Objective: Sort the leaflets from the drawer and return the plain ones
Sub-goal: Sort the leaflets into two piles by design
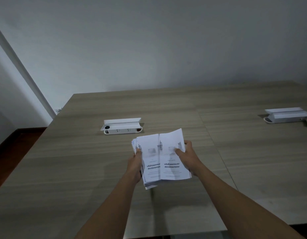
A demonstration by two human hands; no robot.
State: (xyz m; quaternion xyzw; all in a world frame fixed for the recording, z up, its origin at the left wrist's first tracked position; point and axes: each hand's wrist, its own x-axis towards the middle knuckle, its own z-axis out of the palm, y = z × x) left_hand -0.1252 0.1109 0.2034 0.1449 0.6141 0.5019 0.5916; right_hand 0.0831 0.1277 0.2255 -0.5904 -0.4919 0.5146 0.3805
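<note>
On the left of the wood-grain surface [80, 169] stands a white power-socket box [122, 126] with its lid raised, well beyond the hands. Nearer, the left hand [135, 165] is clamped on the left edge of the stack of leaflets [149, 163], thumb on top near the upper corner and fingers under it, holding it above the surface. The stack is thick and its edges are fanned unevenly at the top left and the bottom. To the right of it, the right hand [186, 156] pinches the top leaflet [173, 157], thumb on the printed face and fingers behind its right edge; the leaflet's upper corner curls up. Both visible faces carry a bold heading and a small picture, though the blur makes the finer print unreadable, so they seem to be printed ones, not plain. Far right, a second white socket box [287, 115] sits well apart. The drawer is not in view.

The step in hand looks like peeling the top leaflet off to sort it. To do it well, the left thumb should press the stack firmly so only one sheet slides away, and the right hand should draw it sideways, flat, then lay it down on bare surface as a separate pile from the plain ones.
</note>
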